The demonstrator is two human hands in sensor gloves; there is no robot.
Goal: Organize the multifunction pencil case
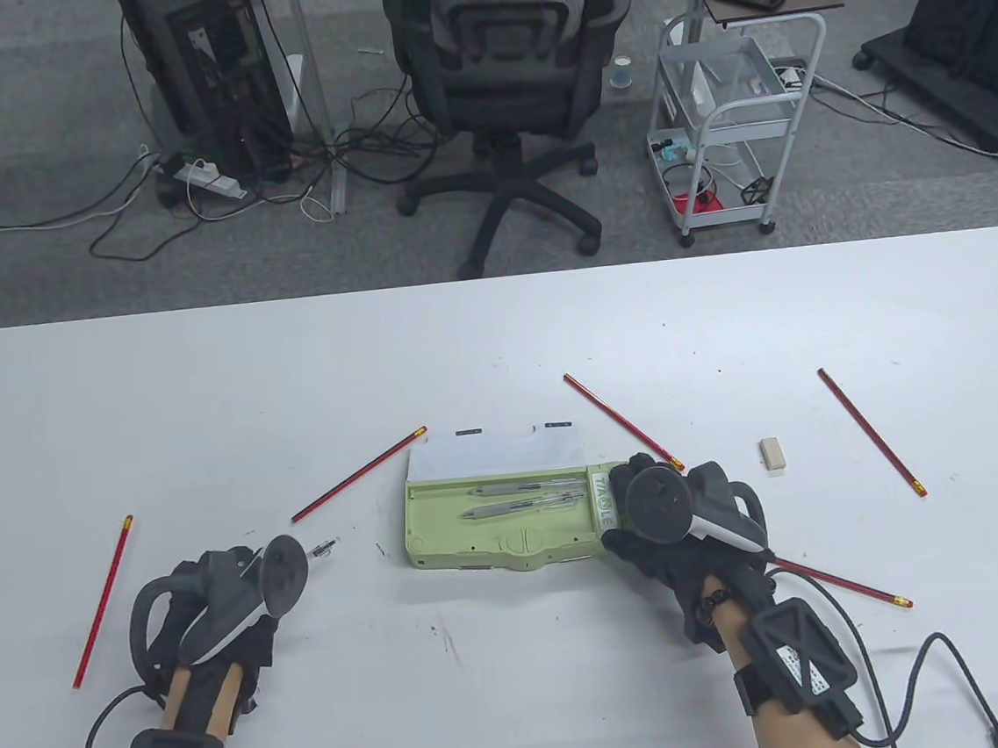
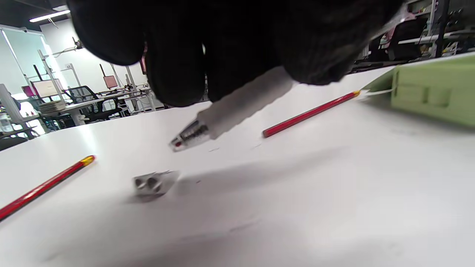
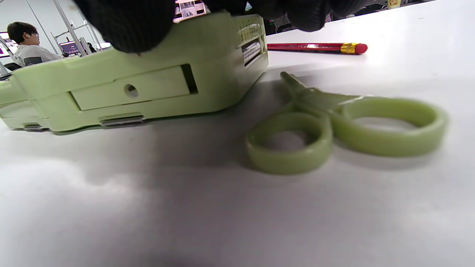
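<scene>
Pale green plastic marks the open pencil case [image 1: 499, 515], which lies near the middle of the white counter [image 1: 496, 348] with its lid folded back and two grey pens [image 1: 524, 497] lying inside. The right hand [image 1: 663, 517] grasps the case's right end, gloved fingertips [image 3: 126, 22] curled over its top edge. Just beside that end, under the wrist, a pair of green-handled scissors [image 3: 345, 122] lies flat on the counter, its tip close to the case; whether it touches cannot be told.

The left hand [image 1: 221, 603] sits well left of the case, its fingers [image 2: 174, 55] closed around a grey pen [image 2: 230, 111] whose clear tip points away from the palm, tilted just above the counter. A small metal two-hole pencil sharpener [image 2: 154, 183] lies near that tip.

Five red pencils are scattered about: far left [image 1: 102, 602], just left of the case lid [image 1: 359, 475], behind the right hand [image 1: 623, 422], far right [image 1: 872, 431] and beside the right wrist [image 1: 841, 584]. A white eraser [image 1: 772, 454] lies right of the case.
</scene>
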